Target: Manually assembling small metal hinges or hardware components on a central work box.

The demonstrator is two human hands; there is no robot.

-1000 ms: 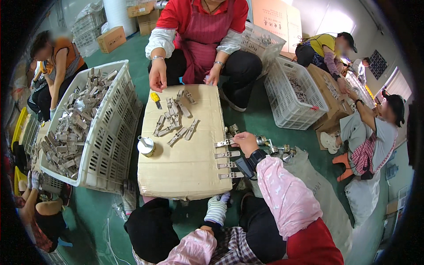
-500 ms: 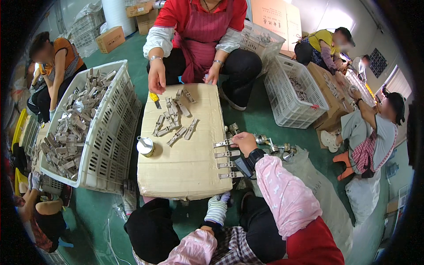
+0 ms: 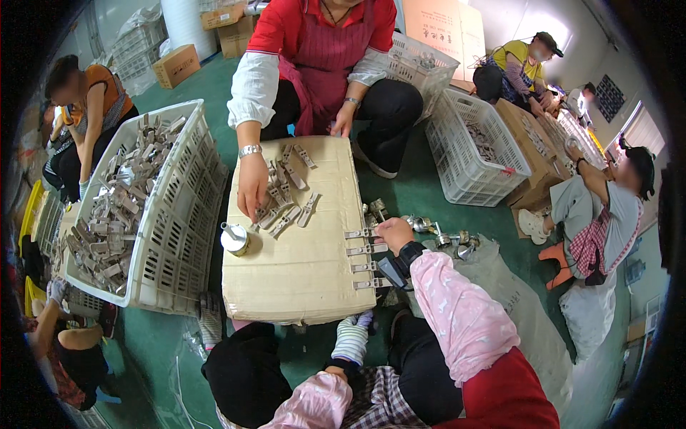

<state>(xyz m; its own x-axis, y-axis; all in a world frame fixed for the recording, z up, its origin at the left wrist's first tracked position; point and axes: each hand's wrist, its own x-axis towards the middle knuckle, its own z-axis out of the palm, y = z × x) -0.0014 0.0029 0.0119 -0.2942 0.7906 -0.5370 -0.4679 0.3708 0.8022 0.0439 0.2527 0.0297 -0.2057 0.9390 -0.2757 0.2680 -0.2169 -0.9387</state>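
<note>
My right hand (image 3: 394, 236), bare and with a black watch at the wrist, is closed at the right edge of a cardboard box (image 3: 307, 282). Its fingertips pinch the topmost metal clip (image 3: 359, 234) of a row along that edge. Below it sit further metal clips (image 3: 364, 267), jutting over the side. My left hand (image 3: 349, 340) wears a striped glove and is low at the box's near edge; its fingers are partly hidden. On the box top lie several loose metal clips (image 3: 309, 209) and a white-topped can with a spout (image 3: 235, 238).
Across the box, a co-worker's hand (image 3: 251, 189) reaches into the loose clips. A white crate (image 3: 179, 222) heaped with clips stands left. Metal fittings (image 3: 457, 242) and a plastic sack (image 3: 507, 286) lie right. Another white crate (image 3: 479, 168) and seated people are further back.
The co-worker's hand has moved from the box's far edge down over the loose clips, now covering some of them. My hands have hardly moved.
</note>
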